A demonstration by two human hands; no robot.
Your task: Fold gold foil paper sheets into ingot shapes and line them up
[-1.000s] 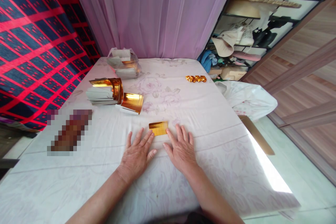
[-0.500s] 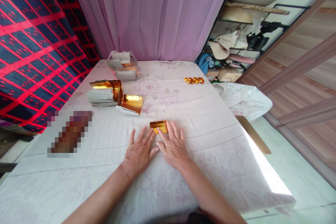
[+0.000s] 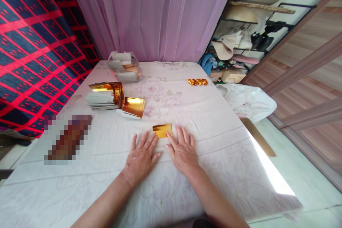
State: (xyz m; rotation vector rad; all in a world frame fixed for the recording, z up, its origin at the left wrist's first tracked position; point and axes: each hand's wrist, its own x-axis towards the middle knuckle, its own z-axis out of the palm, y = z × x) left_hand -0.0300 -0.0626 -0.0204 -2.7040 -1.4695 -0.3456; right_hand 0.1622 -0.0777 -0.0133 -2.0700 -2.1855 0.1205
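1. The left hand (image 3: 141, 155) lies flat, fingers straight and slightly spread, gripping nothing; a fingertip meets the near left corner of the gold paper (image 3: 162, 130).
2. The right hand (image 3: 184, 153) lies likewise, fingers extended, gripping nothing, one fingertip at the paper's near right corner.
3. The gold paper rests on the table (image 3: 162, 192), just beyond both hands.
4. Farther left stands a paper stack (image 3: 103, 99); far right, shiny gold pieces (image 3: 197, 82).

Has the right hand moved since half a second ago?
Yes, rightward: judged against the tablecloth's printed rose, the right hand now sits farther right, its index fingertip near the gold sheet's lower right corner instead of over its middle.
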